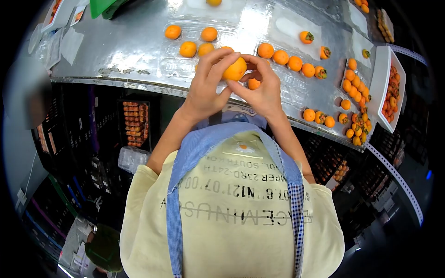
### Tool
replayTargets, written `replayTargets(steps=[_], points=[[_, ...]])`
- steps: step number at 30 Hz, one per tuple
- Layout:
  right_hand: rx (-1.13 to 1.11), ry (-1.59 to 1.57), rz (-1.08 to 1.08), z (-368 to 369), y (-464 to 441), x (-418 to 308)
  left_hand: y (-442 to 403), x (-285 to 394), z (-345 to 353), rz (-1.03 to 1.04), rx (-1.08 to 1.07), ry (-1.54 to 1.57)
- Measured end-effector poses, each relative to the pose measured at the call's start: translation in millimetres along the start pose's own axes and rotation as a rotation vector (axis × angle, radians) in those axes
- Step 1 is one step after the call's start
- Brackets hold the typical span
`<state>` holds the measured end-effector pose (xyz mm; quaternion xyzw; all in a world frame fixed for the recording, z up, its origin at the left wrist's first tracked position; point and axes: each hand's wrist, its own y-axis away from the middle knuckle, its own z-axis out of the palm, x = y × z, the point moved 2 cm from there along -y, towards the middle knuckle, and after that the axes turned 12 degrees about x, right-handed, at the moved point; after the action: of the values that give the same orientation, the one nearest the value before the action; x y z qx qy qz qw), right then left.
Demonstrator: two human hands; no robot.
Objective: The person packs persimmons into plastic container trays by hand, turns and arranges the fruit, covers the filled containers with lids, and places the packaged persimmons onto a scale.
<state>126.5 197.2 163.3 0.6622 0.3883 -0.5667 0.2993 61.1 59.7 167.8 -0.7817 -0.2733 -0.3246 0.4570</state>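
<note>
Fruit [235, 69], round and orange, held between left hand [207, 88] and right hand [263, 90] above shiny grey metal bench [125, 46].

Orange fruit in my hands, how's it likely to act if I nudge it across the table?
The orange fruit would probably roll, being rounded. Its smooth-looking skin may be a bit slippery, and it's likely fairly firm, since no dent shows.
</note>
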Motion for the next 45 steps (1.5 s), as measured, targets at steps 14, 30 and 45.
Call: replayTargets(steps=[14,30,45], points=[[0.242,-0.562,0.525,-98.6,18.8,95.5,12.5,-19.3,2.5,-0.488,0.128,0.288],[0.115,0.834,-0.090,-108.9,1.7,91.9,16.6,-31.4,-2.4,-0.545,0.119,0.226],[-0.020,1.013,-0.421,-102.6,-13.1,83.9,35.7,-67.2,-31.9,-0.634,0.231,0.146]])
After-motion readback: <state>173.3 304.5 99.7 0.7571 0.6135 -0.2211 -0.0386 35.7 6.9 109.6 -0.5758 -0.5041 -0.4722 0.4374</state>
